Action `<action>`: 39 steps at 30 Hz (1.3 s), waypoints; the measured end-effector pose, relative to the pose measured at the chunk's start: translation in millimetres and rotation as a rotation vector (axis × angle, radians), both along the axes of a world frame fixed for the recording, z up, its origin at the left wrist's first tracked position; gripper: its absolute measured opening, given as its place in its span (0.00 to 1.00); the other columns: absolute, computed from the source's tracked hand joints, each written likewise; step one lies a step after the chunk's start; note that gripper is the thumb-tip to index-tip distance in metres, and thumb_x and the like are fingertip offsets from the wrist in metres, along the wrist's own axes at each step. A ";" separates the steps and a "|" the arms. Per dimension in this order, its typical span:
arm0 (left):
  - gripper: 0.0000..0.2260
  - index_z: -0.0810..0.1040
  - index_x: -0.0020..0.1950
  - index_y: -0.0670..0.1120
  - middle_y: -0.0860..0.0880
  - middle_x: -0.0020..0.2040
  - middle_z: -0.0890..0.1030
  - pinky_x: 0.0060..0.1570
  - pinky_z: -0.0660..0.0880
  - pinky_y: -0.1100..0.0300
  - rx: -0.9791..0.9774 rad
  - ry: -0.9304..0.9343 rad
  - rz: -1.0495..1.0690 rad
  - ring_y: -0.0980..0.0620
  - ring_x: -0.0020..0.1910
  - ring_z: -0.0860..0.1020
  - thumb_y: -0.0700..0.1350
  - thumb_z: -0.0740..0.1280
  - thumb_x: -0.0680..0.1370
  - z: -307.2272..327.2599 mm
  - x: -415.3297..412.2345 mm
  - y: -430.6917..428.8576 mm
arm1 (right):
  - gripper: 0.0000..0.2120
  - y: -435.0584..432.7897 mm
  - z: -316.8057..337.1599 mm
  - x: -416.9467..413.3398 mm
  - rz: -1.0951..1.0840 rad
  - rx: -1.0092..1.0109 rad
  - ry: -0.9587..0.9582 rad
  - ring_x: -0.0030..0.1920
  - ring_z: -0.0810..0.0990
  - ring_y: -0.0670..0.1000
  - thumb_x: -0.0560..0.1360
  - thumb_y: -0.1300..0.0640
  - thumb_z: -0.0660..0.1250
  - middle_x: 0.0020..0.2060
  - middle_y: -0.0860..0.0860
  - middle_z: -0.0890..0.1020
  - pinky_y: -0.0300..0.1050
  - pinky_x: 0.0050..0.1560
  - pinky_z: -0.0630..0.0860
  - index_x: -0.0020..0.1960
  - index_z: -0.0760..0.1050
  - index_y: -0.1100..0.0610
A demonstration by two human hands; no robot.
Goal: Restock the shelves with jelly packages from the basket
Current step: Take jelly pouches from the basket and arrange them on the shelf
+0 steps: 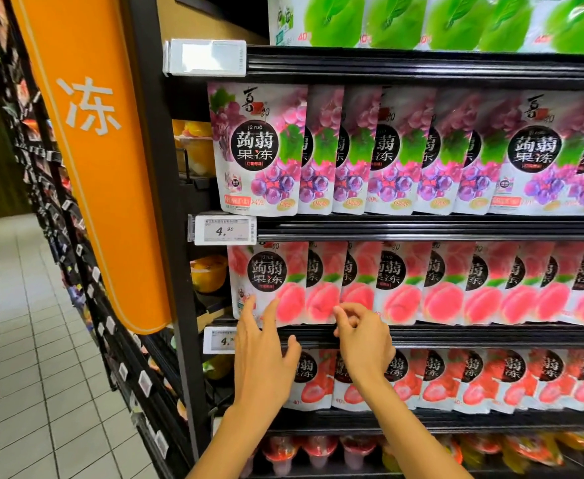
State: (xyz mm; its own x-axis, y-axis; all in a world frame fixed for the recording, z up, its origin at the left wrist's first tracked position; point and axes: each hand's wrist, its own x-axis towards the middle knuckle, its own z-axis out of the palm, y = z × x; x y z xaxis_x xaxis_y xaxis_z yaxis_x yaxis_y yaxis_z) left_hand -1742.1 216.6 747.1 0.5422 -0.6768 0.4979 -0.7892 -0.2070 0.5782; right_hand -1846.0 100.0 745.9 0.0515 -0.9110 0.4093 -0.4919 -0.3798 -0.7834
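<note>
Shelf (456, 335) edge: both hands (266, 357) touch peach jelly packages (269, 281).

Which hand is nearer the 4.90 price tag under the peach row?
Left. The left hand overlaps the lower price tag; the right hand is further right along the shelf rail.

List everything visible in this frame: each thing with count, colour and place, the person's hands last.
Green jelly packages: a row, count unclear, top shelf.
Grape jelly packages: about nine, purple and white, second shelf.
Peach jelly packages: a row, pink, third shelf.
Strawberry jelly packages: a row, red, fourth shelf.
Jelly cups: several, red, bottom shelf.
Price tags: three, white, on shelf edges at left.
Orange sign: one, left of the shelves.
Left hand: open, fingertips on the leftmost peach package.
Right hand: fingers curled at the peach row's lower edge.
</note>
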 end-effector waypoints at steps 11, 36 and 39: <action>0.23 0.64 0.73 0.51 0.56 0.75 0.58 0.70 0.58 0.63 -0.148 -0.075 -0.219 0.57 0.75 0.55 0.44 0.63 0.79 1.5 -21.0 -16.4 | 0.10 -1.1 -0.7 -23.1 -0.162 -0.008 -0.204 0.36 0.79 0.41 0.78 0.42 0.63 0.29 0.41 0.81 0.39 0.34 0.62 0.56 0.73 0.44; 0.18 0.71 0.68 0.50 0.57 0.68 0.68 0.61 0.51 0.82 -0.183 -0.005 -0.379 0.57 0.70 0.64 0.42 0.64 0.78 -3.9 -97.9 -86.6 | 0.08 -51.5 -3.7 -99.9 -0.080 0.083 -0.277 0.23 0.78 0.41 0.79 0.47 0.64 0.24 0.43 0.81 0.40 0.30 0.72 0.49 0.80 0.48; 0.19 0.71 0.69 0.50 0.57 0.66 0.70 0.62 0.53 0.81 -0.193 -0.016 -0.394 0.62 0.67 0.64 0.41 0.65 0.77 -4.8 -118.1 -100.3 | 0.07 -63.4 -6.6 -116.4 -0.069 0.053 -0.326 0.24 0.79 0.43 0.79 0.47 0.63 0.25 0.45 0.81 0.46 0.35 0.76 0.44 0.77 0.44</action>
